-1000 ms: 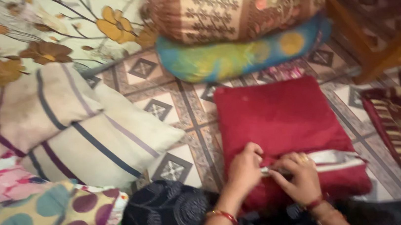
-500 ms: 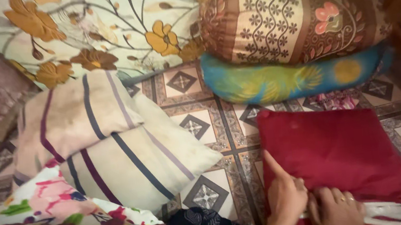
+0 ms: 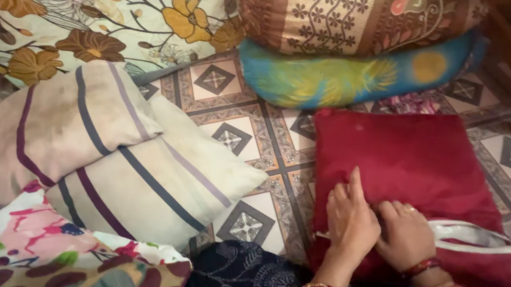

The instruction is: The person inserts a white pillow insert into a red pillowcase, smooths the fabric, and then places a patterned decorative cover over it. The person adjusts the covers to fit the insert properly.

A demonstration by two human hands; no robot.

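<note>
The red cushion (image 3: 409, 159) has its near edge hidden under both hands (image 3: 378, 228), and its lower right corner is cut by the frame. The patterned bolster (image 3: 355, 3) and floral sheet (image 3: 98, 27) run off the top edge.

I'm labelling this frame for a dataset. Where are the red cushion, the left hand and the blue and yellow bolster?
red cushion (image 3: 408, 153), head view, on its bare upper face.
left hand (image 3: 351, 219), head view, on the back of the hand.
blue and yellow bolster (image 3: 350, 80), head view, on its middle.
</note>
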